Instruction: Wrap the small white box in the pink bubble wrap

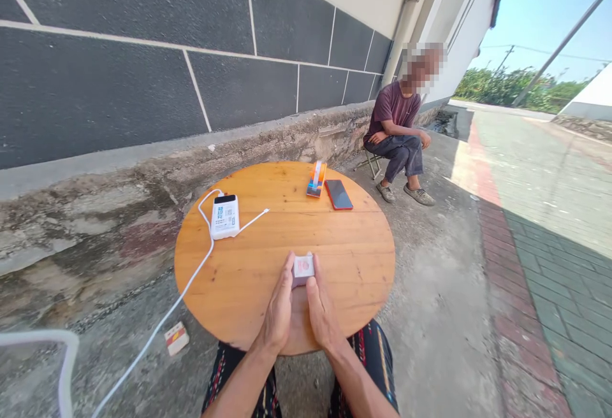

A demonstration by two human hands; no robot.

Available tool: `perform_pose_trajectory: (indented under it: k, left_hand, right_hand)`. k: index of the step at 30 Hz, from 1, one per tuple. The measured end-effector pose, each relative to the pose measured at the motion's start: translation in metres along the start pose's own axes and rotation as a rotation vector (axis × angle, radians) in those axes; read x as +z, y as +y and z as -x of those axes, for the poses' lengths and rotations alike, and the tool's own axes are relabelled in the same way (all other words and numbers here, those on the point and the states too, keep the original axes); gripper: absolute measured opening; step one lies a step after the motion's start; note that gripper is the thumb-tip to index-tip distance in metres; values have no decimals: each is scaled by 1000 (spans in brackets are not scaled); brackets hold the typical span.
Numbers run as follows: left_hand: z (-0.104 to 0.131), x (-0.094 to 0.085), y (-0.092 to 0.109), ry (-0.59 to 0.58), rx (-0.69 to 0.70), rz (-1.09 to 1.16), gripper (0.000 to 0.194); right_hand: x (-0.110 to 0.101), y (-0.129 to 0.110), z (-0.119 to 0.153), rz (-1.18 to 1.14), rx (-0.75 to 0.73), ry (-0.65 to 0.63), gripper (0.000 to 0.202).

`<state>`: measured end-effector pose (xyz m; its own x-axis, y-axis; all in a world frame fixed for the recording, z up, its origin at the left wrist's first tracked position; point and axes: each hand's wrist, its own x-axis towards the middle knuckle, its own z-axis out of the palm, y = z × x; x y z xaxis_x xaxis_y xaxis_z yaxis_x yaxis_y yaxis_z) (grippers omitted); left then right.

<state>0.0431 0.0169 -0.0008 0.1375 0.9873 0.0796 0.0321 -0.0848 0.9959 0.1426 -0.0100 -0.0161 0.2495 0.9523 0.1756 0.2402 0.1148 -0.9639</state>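
Between my two hands stands what looks like a deck of cards [303, 267], a small block with a white top and a faint red print. My left hand [281, 303] presses its left side with straight fingers. On the other side my right hand [322, 309] holds it, the thumb at its near edge. The deck is at the near part of the round wooden table [248, 303]; whether it rests on the wood I cannot tell.
A white power bank [224, 216] with a white cable [198, 271] lies on the table's left. An orange box [316, 180] and a red-edged phone [339, 194] lie at the back. A small carton [176, 339] is on the ground. A person [399, 118] sits on a stool beyond.
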Motion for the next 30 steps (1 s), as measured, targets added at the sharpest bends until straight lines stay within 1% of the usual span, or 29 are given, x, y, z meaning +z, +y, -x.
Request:
perform_pose_trajectory:
  k: [2,4,6,9,12,15,20,24,25,27,30]
  left_hand:
    - [0,-8,5,61,-31,7,49]
    - [-1,-19,9,99,-28,-63,48]
    - [-5,-29,11,67,11,-196,47]
    - [-14,-38,11,-19,77,-367,51]
    - [-22,-39,11,-89,151,-438,52]
    - [-28,-37,10,-135,217,-449,47]
    - [-33,-34,9,-93,184,-446,37]
    - [-30,-35,8,-78,191,-438,37]
    - [-28,-36,8,-61,184,-437,38]
    - [-20,-40,6,-23,172,-434,40]
    - [-10,-45,2,-18,219,-421,31]
  right_hand:
    - [-8,0,-4,-4,13,57,54]
    - [-17,1,-10,11,12,103,53]
    - [-26,4,-17,31,-13,98,53]
    - [-36,9,-29,45,-59,27,57]
    - [-38,13,-34,37,-64,-58,53]
    - [-35,16,-33,24,-75,-75,47]
    - [-28,15,-29,13,-112,-36,41]
    - [-31,14,-27,-61,-89,-54,47]
    - [-34,14,-26,-61,-91,-31,48]
    - [-38,16,-20,-10,-108,58,46]
    - [-41,20,-11,130,-165,157,30]
